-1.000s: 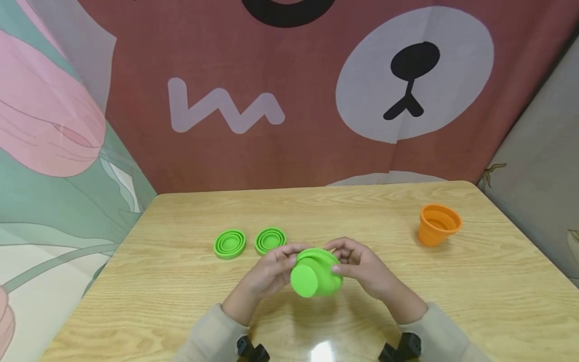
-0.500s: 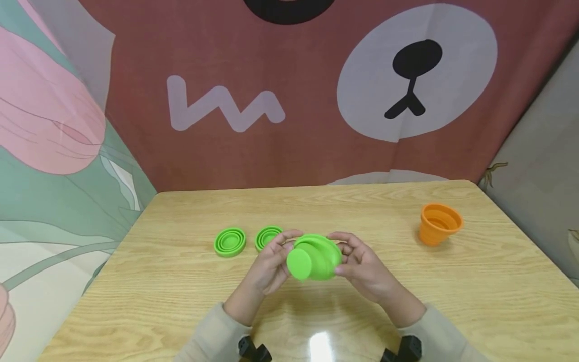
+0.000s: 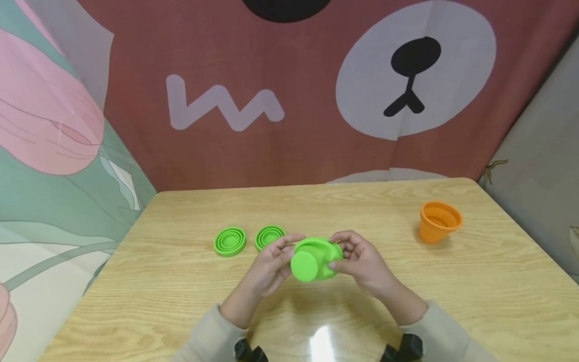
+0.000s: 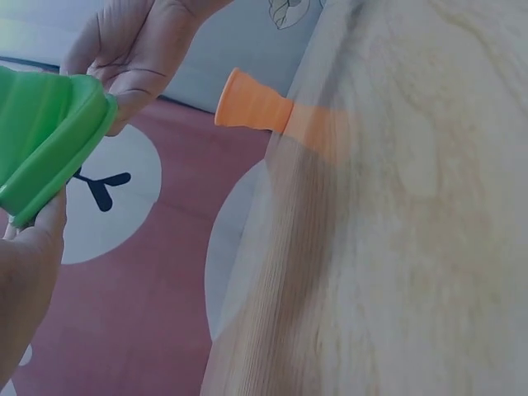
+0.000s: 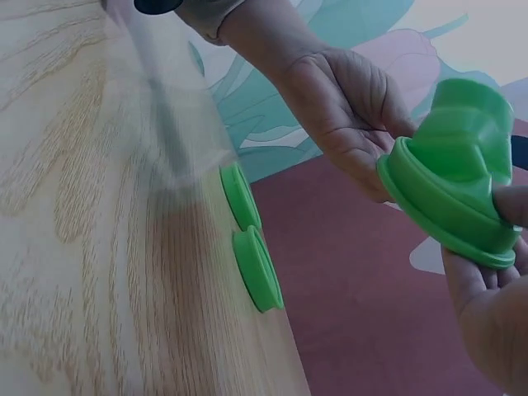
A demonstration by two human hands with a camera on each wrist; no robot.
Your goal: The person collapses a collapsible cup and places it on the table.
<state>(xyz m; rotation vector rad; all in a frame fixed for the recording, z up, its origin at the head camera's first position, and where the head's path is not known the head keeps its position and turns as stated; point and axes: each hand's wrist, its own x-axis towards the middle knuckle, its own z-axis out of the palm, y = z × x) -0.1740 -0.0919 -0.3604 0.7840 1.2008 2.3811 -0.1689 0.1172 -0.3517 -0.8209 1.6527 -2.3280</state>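
Observation:
A green collapsible cup [image 3: 307, 262] is held up off the table between both hands, its base tilted toward the head camera. My left hand [image 3: 272, 266] pinches its rim at the left side. On the opposite side my right hand [image 3: 365, 265] grips it, the thumb pressing into the wall and the fingers behind the rim. The right wrist view shows the wall of the cup [image 5: 462, 148] dented and partly folded near that thumb. Two flattened green collapsible cups, one at the left [image 3: 229, 242] and one beside it [image 3: 269, 236], lie just beyond my left hand.
An orange collapsible cup [image 3: 439, 222], expanded and upright, stands at the table's back right. The wooden table [image 3: 149, 281] ends at a cloth backdrop [image 3: 307, 151] with a bear print.
Both hands have raised the green cup and moved it slightly away from the body. My right thumb has shifted inward and now pushes into the cup's wall.

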